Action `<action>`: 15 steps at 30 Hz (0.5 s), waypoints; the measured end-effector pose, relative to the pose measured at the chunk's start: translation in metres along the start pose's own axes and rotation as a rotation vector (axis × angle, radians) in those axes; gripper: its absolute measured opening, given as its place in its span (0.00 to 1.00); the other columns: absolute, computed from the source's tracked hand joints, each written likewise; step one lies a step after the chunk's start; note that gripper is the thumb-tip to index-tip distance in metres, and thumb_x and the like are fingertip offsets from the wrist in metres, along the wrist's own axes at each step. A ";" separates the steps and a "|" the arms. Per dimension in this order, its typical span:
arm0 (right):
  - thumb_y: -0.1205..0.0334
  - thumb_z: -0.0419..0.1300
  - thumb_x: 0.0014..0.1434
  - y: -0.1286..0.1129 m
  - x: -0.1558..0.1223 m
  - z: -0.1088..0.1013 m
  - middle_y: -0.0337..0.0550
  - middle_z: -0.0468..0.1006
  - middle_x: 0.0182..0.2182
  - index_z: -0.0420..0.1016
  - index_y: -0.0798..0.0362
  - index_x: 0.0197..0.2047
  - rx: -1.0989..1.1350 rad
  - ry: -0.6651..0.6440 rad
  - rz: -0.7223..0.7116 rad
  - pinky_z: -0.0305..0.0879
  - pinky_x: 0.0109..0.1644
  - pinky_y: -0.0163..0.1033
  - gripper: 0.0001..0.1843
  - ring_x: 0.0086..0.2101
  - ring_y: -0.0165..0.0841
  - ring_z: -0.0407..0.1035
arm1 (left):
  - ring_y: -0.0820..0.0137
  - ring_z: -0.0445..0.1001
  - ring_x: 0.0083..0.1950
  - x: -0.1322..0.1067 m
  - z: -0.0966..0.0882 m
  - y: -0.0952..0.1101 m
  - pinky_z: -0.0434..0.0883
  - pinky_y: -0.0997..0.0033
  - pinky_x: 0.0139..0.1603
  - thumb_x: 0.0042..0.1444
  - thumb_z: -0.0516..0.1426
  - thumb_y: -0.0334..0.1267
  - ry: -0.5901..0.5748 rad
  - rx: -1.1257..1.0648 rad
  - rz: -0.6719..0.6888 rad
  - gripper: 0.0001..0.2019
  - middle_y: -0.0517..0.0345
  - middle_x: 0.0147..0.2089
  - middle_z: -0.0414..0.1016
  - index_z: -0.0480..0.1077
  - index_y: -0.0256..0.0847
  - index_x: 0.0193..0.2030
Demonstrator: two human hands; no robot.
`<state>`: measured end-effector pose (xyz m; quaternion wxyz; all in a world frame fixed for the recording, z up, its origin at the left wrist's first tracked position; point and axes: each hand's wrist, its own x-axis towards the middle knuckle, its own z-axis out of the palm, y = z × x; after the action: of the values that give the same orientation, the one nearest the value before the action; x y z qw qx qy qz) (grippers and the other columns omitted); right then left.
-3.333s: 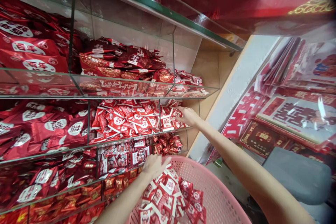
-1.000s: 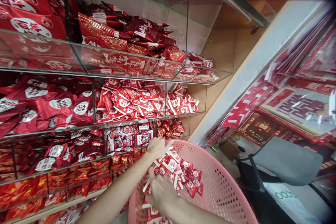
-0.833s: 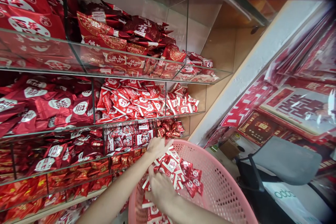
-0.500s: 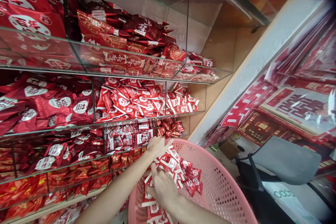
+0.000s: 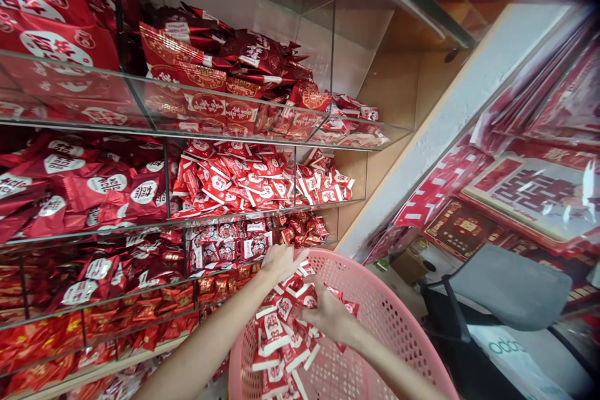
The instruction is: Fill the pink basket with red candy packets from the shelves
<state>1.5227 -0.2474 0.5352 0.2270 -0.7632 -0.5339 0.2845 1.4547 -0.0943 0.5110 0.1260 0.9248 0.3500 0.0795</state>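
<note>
A pink perforated plastic basket (image 5: 394,300) stands below the shelves, with a heap of small red-and-white wrapped packets (image 5: 276,328) in its left part. My left hand (image 5: 281,264) is closed at the basket's far-left rim; its fingertips are partly hidden. Inside the basket, my right hand (image 5: 325,312) reaches over the heap from the right. Its thumb and fingers are spread apart and touch the packets. Some packets lie partly covered beneath this hand.
Glass-fronted shelves (image 5: 262,144) hold red packets in divided compartments on the left. A pale post (image 5: 412,131) edges the shelving. To the right are a grey-backed chair (image 5: 510,287), a white bag (image 5: 520,356) and a stack of red printed packages (image 5: 534,187).
My right hand has moved up and right across the heap, uncovering packets on the left and covering others on the right. My left hand has stayed at the rim.
</note>
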 end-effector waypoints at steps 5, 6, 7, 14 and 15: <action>0.63 0.56 0.47 -0.001 -0.006 0.005 0.38 0.72 0.29 0.55 0.54 0.48 0.014 0.018 0.009 0.58 0.32 0.33 0.24 0.30 0.31 0.66 | 0.59 0.73 0.37 0.000 0.001 0.000 0.65 0.63 0.37 0.51 0.27 0.61 -0.001 0.002 0.005 0.41 0.42 0.33 0.75 0.72 0.34 0.33; 0.63 0.56 0.47 -0.004 -0.007 0.007 0.40 0.72 0.30 0.56 0.54 0.46 -0.013 0.016 -0.002 0.58 0.33 0.33 0.22 0.31 0.32 0.66 | 0.60 0.73 0.37 0.000 0.001 0.000 0.65 0.64 0.37 0.51 0.28 0.61 0.001 0.004 0.004 0.40 0.42 0.33 0.75 0.72 0.34 0.34; 0.63 0.56 0.47 -0.007 -0.008 0.008 0.41 0.72 0.32 0.58 0.54 0.45 -0.047 0.011 -0.017 0.59 0.34 0.34 0.20 0.32 0.33 0.66 | 0.60 0.73 0.38 0.000 0.002 0.000 0.65 0.64 0.37 0.51 0.28 0.61 0.003 0.006 0.004 0.40 0.42 0.34 0.75 0.72 0.35 0.34; 0.62 0.58 0.47 -0.031 -0.014 0.016 0.47 0.67 0.43 0.66 0.52 0.45 -0.366 0.028 -0.167 0.58 0.48 0.41 0.19 0.45 0.40 0.62 | 0.60 0.73 0.37 0.001 0.003 -0.002 0.65 0.64 0.37 0.52 0.26 0.60 -0.003 -0.015 -0.006 0.41 0.43 0.32 0.75 0.73 0.35 0.31; 0.62 0.58 0.47 -0.033 -0.013 0.017 0.47 0.66 0.43 0.67 0.52 0.45 -0.397 0.031 -0.181 0.58 0.48 0.42 0.19 0.45 0.41 0.62 | 0.60 0.73 0.37 0.001 0.003 -0.002 0.65 0.64 0.37 0.52 0.26 0.60 -0.005 -0.019 -0.007 0.41 0.43 0.32 0.75 0.73 0.36 0.30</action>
<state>1.4854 -0.2487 0.5470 0.1050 -0.7461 -0.6423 0.1406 1.4552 -0.0924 0.5072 0.1359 0.9226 0.3520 0.0801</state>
